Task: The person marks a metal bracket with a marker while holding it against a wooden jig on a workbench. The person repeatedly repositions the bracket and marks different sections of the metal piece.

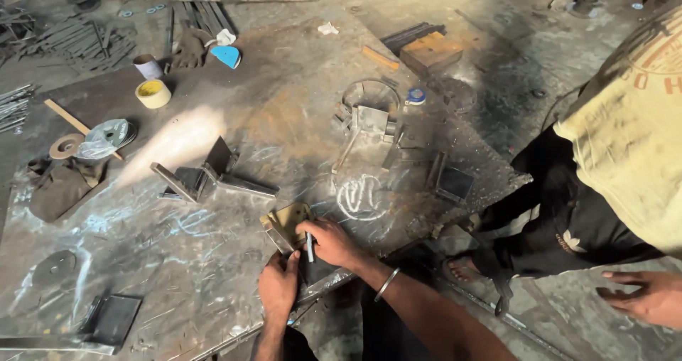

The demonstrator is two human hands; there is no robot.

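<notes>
A small brass-coloured metal plate (284, 222) lies near the front edge of the steel worktable (213, 261). My right hand (330, 240) rests on that plate and grips a thin white marking stick (310, 247) against it. My left hand (279, 284) presses on the plate's near edge, fingers curled, just below the right hand. A metal bangle (387, 284) sits on my right wrist. White chalk scribbles (362, 197) mark the table just right of the plate.
Angle-iron pieces (213, 176) lie left of the plate, a welded bracket and ring (369, 112) behind it. Tape rolls (153, 93), grinding discs (110, 133) and steel rods (78, 41) sit far left. Another person in a yellow shirt (625, 155) stands at the right, a hand (643, 297) hanging low.
</notes>
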